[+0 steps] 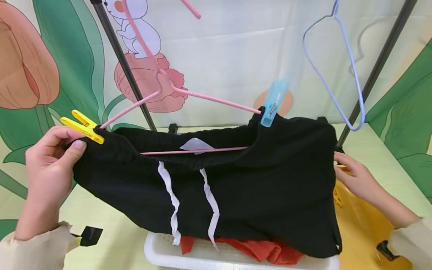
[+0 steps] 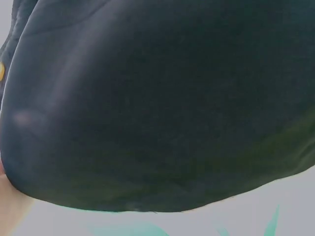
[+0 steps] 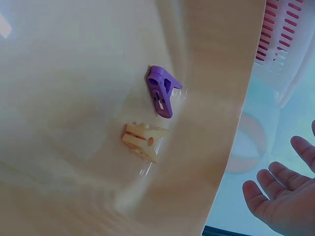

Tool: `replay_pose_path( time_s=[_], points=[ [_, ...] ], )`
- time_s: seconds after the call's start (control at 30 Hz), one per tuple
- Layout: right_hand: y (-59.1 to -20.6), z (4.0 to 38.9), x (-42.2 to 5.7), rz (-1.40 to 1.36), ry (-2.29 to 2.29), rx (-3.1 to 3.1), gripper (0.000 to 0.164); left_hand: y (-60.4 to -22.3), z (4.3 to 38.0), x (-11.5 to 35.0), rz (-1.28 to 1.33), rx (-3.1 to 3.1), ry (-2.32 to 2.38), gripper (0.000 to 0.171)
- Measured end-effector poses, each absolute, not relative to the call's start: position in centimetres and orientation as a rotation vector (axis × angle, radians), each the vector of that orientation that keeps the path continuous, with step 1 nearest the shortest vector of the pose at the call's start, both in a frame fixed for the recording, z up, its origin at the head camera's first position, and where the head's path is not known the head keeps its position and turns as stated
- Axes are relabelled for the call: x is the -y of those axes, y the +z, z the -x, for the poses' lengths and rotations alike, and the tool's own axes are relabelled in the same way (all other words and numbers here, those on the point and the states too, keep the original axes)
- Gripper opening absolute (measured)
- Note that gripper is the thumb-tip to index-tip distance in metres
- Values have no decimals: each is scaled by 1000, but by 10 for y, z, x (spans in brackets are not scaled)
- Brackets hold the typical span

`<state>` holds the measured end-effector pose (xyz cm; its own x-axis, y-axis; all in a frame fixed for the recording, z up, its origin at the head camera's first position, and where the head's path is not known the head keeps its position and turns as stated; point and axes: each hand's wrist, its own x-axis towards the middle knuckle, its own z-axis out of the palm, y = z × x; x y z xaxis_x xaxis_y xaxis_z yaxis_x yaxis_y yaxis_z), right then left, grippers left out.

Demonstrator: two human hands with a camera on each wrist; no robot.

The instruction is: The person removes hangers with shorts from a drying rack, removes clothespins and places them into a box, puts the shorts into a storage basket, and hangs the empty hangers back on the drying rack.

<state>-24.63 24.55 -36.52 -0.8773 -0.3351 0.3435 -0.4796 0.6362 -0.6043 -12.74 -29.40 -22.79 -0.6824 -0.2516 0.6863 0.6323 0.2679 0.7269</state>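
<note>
Black shorts (image 1: 287, 180) with two white drawstrings hang from a pink hanger (image 1: 216, 99). A yellow clothespin (image 1: 86, 129) grips the waistband on the left, and a blue clothespin (image 1: 273, 103) grips it on the right. My left hand (image 1: 50, 165) pinches the waistband's left corner between thumb and fingers, just below the yellow clothespin. Black cloth (image 2: 162, 108) fills most of the left wrist view. My right hand (image 1: 359, 180) is beside the shorts' right edge, its fingertips partly hidden behind them. In the right wrist view this hand (image 3: 290, 196) has relaxed, spread fingers and holds nothing.
A yellow basin (image 1: 364, 232) stands at the right, with a purple clothespin (image 3: 160, 93) and a yellowish one (image 3: 142, 140) inside. Below the shorts, a white basket (image 1: 189, 262) contains red cloth (image 1: 270, 251). Black rack poles (image 1: 123, 63) and a blue hanger (image 1: 352, 63) are behind.
</note>
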Motion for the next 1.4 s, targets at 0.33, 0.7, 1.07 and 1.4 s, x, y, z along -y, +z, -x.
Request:
replay_pose_path(
  time_s=[0.33, 0.7, 1.07, 1.4],
  points=[
    [-361, 241, -240, -662, 1084, 2714, 31, -243, 129, 306, 285, 2097, -1316, 22],
    [-355, 235, -234, -756, 1074, 2633, 28, -259, 139, 294, 252, 2284, -1094, 20],
    [-343, 225, -231, -781, 1145, 2564, 29, -270, 144, 274, 305, 2367, -1074, 9],
    [-326, 214, -221, -860, 1227, 2502, 32, -274, 146, 258, 400, 2386, -1081, 12]
  ],
)
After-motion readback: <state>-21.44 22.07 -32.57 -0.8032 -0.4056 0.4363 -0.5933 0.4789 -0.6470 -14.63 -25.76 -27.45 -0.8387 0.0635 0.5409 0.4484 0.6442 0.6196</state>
